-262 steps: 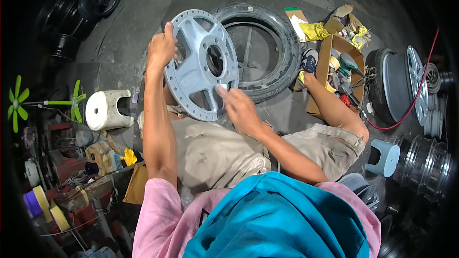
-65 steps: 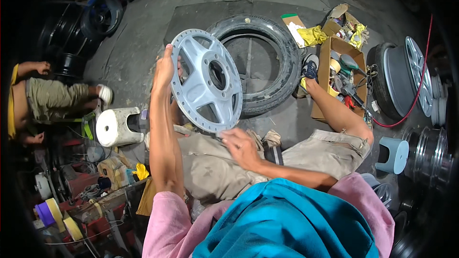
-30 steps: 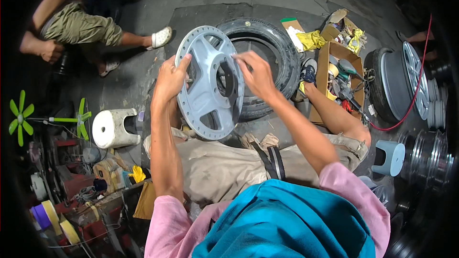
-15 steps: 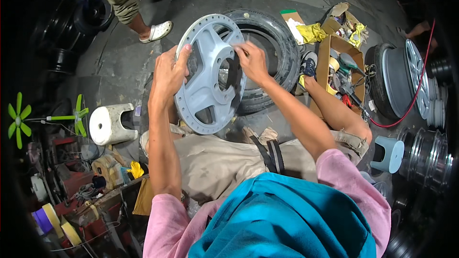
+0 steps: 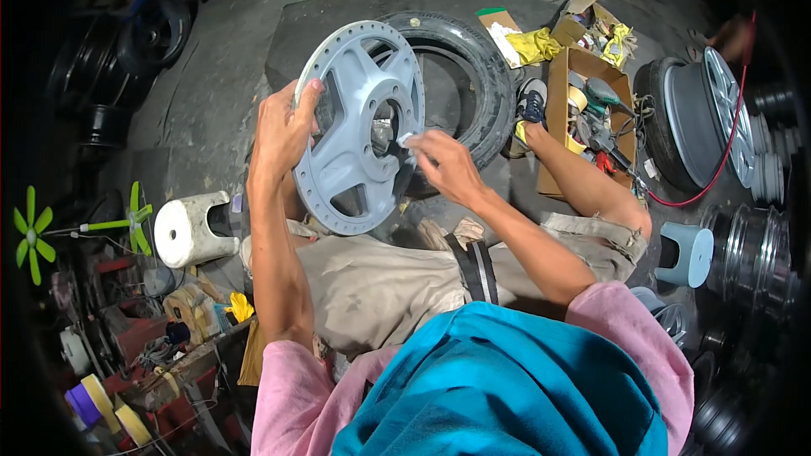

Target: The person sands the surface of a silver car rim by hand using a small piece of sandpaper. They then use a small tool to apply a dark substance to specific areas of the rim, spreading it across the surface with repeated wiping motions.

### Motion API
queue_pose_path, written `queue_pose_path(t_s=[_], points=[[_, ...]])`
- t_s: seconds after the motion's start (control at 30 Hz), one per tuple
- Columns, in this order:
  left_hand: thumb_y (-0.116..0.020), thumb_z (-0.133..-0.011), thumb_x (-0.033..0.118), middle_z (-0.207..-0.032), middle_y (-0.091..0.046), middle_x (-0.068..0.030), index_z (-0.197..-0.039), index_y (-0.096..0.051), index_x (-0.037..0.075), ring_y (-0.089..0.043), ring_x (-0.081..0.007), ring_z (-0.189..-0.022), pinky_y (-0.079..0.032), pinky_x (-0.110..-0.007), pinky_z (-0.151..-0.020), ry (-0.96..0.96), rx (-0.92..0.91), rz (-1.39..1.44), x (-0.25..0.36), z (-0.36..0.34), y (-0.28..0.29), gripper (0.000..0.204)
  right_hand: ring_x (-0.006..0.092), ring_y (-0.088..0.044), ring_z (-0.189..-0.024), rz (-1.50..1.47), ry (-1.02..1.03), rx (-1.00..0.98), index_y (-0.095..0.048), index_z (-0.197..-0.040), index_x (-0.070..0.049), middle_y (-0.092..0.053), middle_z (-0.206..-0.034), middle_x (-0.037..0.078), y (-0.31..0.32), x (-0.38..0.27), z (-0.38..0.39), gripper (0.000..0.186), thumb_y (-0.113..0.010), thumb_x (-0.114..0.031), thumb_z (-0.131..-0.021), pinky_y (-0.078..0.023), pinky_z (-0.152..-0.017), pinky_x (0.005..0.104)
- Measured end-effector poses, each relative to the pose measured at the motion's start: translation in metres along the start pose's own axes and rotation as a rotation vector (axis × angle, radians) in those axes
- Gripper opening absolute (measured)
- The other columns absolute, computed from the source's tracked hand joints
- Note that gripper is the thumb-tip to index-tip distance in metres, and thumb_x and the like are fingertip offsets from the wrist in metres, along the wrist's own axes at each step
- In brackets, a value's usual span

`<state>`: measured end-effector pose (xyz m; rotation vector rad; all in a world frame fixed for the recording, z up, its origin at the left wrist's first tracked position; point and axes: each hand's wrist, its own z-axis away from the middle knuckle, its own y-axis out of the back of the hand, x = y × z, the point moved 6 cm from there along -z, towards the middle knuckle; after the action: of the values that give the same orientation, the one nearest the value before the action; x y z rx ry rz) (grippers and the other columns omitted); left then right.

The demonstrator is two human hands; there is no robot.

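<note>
On the workshop floor, directions taken from the seated person, 12 o'clock straight ahead. Between 9 and 10: green-bladed fan (image 5: 34,236). At 10: white stool (image 5: 177,235), near the left forearm but apart from it.

Between 10 and 11: left hand (image 5: 281,131), clamped on the rim of the grey wheel disc (image 5: 342,137), thumb on the face, fingers behind. The disc itself is at 11 o'clock, over the lap, tilted on edge; whether its lower edge rests on the shorts (image 5: 380,274), I cannot tell. The grip presumably bears the weight and keeps the face turned to the person, leaving the other hand free.

Nearer 12: right hand (image 5: 446,167), fingertips pinched together on a small white scrap (image 5: 407,140) at the hub's right side. A pinch likely suits the narrow spot; firm contact cannot be confirmed.

At 12, beyond: black tyre (image 5: 496,76), lying flat, which keeps it stable. Toward 1: cardboard box (image 5: 554,122) of tools, open-topped beside the shoe (image 5: 532,101), apparently for easy reach. At 2: pale blue stool (image 5: 691,255).
</note>
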<state>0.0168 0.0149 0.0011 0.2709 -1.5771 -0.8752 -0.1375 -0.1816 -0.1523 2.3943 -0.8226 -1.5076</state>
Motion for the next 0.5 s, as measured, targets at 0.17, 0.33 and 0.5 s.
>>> queue_pose_path(t_s=[0.17, 0.33, 0.5], points=[[-0.061, -0.107, 0.044, -0.059, -0.055, -0.0025, -0.112, -0.077, 0.001, -0.053, -0.0109, -0.053, -0.043, -0.032, -0.052, -0.11, -0.039, 0.016, 0.011, 0.003, -0.011, 0.047, 0.031, -0.064, -0.101, 0.126, 0.136, -0.175, -0.075, -0.119, -0.006, -0.065, -0.101, 0.01, -0.024, -0.01, 0.006, 0.035, -0.073, -0.001, -0.084, -0.056, -0.085, 0.0409], [-0.062, -0.106, 0.043, -0.059, -0.053, -0.0059, -0.101, -0.074, -0.002, -0.052, -0.0131, -0.054, -0.045, -0.035, -0.055, -0.135, -0.056, 0.007, 0.03, 0.008, -0.018, 0.046, 0.0203, -0.067, -0.09, -0.346, -0.495, -0.096, -0.074, -0.122, -0.001, -0.072, -0.102, 0.009, -0.034, -0.014, 0.007, 0.029, -0.071, -0.011, -0.094, -0.053, -0.082, 0.0324], [-0.062, -0.106, 0.038, -0.058, -0.051, -0.0089, -0.101, -0.073, -0.004, -0.046, -0.014, -0.054, -0.041, -0.036, -0.055, -0.162, -0.056, 0.001, 0.034, 0.01, -0.022, 0.044, 0.0134, -0.065, -0.086, -0.983, -0.889, 0.081, -0.077, -0.117, -0.002, -0.075, -0.099, 0.008, -0.031, -0.018, 0.001, 0.024, -0.069, -0.017, -0.099, -0.052, -0.082, 0.0329]])
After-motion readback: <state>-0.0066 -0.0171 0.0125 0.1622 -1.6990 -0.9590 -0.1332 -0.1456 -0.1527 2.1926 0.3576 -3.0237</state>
